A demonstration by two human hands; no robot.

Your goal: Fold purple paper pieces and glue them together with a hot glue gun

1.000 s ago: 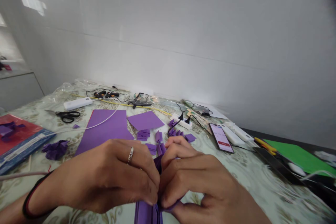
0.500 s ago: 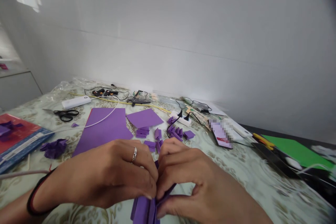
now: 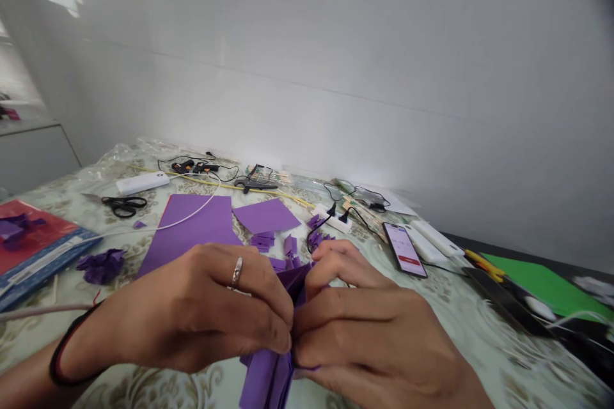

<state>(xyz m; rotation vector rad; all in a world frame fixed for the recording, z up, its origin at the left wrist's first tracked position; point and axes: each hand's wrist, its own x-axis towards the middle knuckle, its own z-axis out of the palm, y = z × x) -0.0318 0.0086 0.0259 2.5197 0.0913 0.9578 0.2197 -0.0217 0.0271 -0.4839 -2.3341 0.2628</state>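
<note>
My left hand (image 3: 201, 313), with a ring on one finger and a dark band at the wrist, and my right hand (image 3: 378, 332) meet at the bottom centre, fingers pinched together. Between them they grip a folded purple paper piece (image 3: 271, 377), whose pleats stick out below the fingertips and a little above them. Just beyond the hands lie several small folded purple pieces (image 3: 288, 246) on the patterned tablecloth (image 3: 455, 313).
A large purple sheet (image 3: 192, 230) and a smaller one (image 3: 266, 214) lie behind the hands. Black scissors (image 3: 122, 204), a power strip (image 3: 333, 220) with cables, a phone (image 3: 404, 249), a crumpled purple flower (image 3: 100, 265), a red-and-blue paper pack (image 3: 33, 249) and green paper (image 3: 547, 281) surround them.
The folded purple paper has shifted between my fingers, and more of it now shows above and below them. My right fingers have closed tighter against the left. The view moved slightly.
</note>
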